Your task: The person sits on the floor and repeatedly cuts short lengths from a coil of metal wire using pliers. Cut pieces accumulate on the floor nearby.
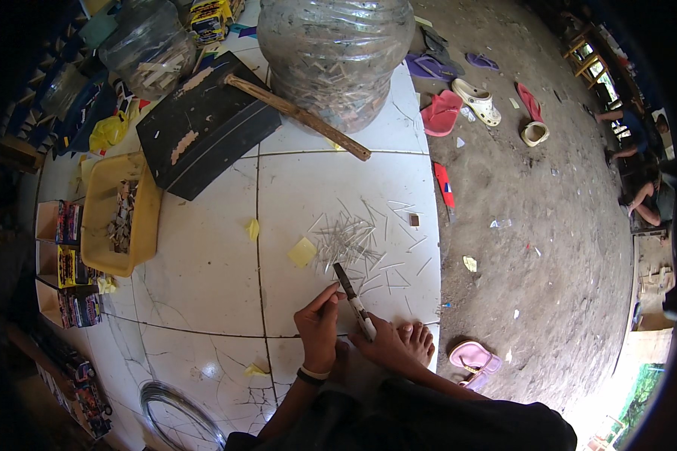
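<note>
My right hand (380,342) is closed round the whitish handle of a knife-like tool (346,283), whose narrow dark blade points away from me. Just left of the blade, the fingers of my left hand (318,329) are pinched together. What they hold, if anything, is too small to make out. Beyond the blade tip lies a loose pile of short, thin, pale wire-like pieces (346,242), with several scattered to its right. A yellow paper square (302,252) touches the pile's left side. Beside the scattered pieces sits a small brown square block (414,220).
A hammer (308,118) lies across a black box (210,124). Behind stands a big clear plastic container (335,60). To the left are a yellow tub (139,255) and stacked small boxes (68,263). A wire coil (154,398) lies near left; sandals (474,364) dot the dirt floor.
</note>
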Available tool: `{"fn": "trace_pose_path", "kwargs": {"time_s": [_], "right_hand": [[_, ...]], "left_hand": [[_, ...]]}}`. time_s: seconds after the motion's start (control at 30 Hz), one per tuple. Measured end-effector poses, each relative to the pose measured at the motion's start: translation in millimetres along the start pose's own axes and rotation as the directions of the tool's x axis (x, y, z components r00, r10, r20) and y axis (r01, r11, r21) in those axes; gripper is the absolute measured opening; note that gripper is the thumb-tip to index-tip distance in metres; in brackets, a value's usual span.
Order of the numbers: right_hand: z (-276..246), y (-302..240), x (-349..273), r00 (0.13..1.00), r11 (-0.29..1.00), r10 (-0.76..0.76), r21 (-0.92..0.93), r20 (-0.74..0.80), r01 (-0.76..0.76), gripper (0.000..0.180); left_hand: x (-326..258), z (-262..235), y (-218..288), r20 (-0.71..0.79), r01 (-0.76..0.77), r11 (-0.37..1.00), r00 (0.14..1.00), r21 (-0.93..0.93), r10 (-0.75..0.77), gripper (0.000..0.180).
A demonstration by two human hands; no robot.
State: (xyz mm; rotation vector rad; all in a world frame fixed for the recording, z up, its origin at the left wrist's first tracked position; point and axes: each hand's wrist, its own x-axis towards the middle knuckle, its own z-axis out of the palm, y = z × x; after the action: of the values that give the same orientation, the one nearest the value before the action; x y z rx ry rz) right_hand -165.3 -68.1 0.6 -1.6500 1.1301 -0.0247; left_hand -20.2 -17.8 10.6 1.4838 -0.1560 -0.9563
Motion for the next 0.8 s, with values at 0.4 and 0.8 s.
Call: {"fn": "trace_pose_path", "kwargs": {"time_s": [0.4, 0.8], "right_hand": [[-8.6, 6.7, 7.4, 0.999, 0.999, 0.033, 0.028, -0.010, -0.033, 0.046], [-14.0, -10.7, -3.4, 0.996, 0.997, -0.053, 0.059, 0.070, 0.049, 0.058]], "left_hand": [[5.7, -2.1, -1.3, -0.041, 0.009, 1.000, 0.999, 0.017, -0.008, 0.026], [9.6, -0.9, 5.4, -0.048, 0.038, 0.999, 0.998, -0.032, -0.040, 0.027]]}}
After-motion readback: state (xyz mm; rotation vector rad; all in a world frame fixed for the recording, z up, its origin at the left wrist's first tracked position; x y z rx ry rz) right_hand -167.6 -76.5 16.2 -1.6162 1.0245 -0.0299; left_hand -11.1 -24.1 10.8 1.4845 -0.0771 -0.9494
